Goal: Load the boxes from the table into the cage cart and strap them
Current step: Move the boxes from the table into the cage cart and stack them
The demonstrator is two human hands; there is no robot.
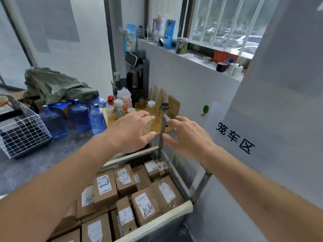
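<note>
The cage cart (188, 205) stands low in the view, close to the white wall (183, 88). It is packed with brown cardboard boxes (145, 206), side by side, each with a white label on top. The boxes are in the cart, under the two arms.

The left hand (132, 131) and the right hand (187, 138) reach out over the far end of the cart. A grey upright post (161, 137) of the cart stands between them. The fingers of both hands are spread and loose, and they hold nothing.

Behind the hands is a small wooden bench (111, 121) with paper cups (109, 111), jars and a glass bottle with a black cap (164, 109). Big blue water jugs (78, 117) stand on the grey floor (35, 165) beside it. A white wire basket (22, 133) sits further left. A green cloth (56, 84) lies heaped behind the jugs. The window sill (192, 58) holds cups, a jar and blue packets. The wall on the right has black writing (234, 137).
</note>
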